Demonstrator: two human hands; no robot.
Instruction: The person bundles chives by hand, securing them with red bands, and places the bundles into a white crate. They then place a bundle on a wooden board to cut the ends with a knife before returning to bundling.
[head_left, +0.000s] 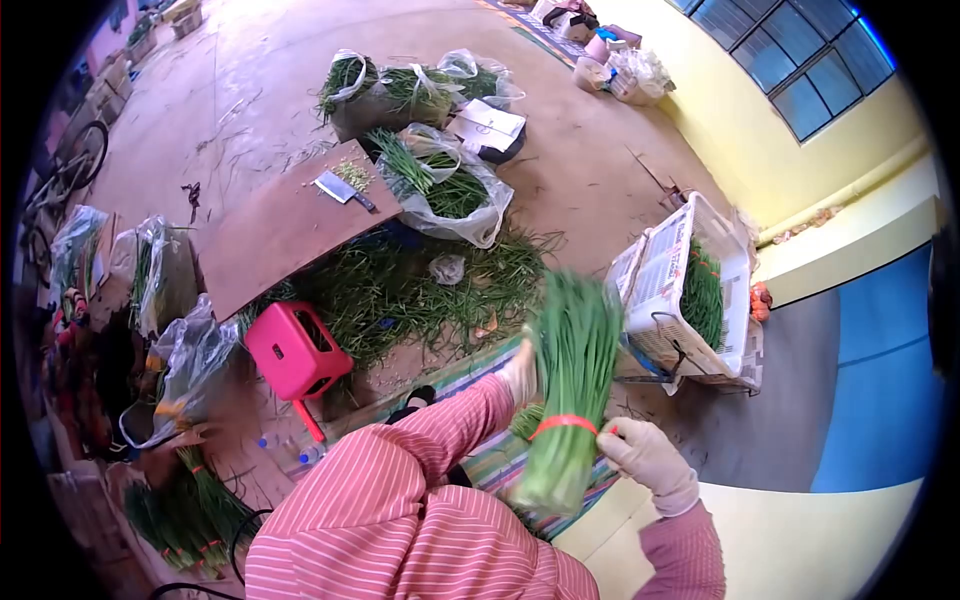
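A thick bundle of green chives [578, 345] is held up in front of me, leaves upward and pale stalks downward. Around its lower part runs a red band [566, 424]. My left hand [521, 374], in a whitish glove, grips the bundle from its left side, with some fingers hidden behind the leaves. At the band's right end, my gloved right hand [648, 456] is closed, thumb and fingers pinched against the band. Part of another green bunch [526, 421] shows behind the held bundle, above a striped mat [497, 465].
To the right stands a white plastic crate [735, 300] with banded chives [703, 295] inside. Loose chives [400, 290] cover the floor ahead, beside a pink stool [297, 350]. A cleaver [345, 190] lies on a brown board [285, 225]. Banded bunches [190, 510] lie at lower left.
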